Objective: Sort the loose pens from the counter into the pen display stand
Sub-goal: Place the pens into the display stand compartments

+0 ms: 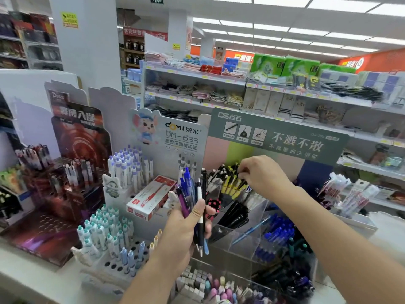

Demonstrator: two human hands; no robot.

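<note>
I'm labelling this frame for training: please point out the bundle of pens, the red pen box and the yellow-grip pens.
bundle of pens (190, 191): head view, on the blue barrels above the fist.
red pen box (151, 197): head view, on its top face.
yellow-grip pens (230, 186): head view, on the yellow grips.

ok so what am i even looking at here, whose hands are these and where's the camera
There is no machine here. The one picture comes from a wide-angle camera worn on a person's head, looking forward and down, so the two arms reaching in from the bottom are that person's own.

The left hand grips a bunch of loose pens, mostly blue and purple, with one black and white. The right hand reaches into the clear pen display stand, its fingertips at the yellow and black pens in a back compartment; whether it pinches one I cannot tell.

Left of the stand, a white rack holds upright pens, with a red and white pen box lying on it. Shop shelves stand behind.
</note>
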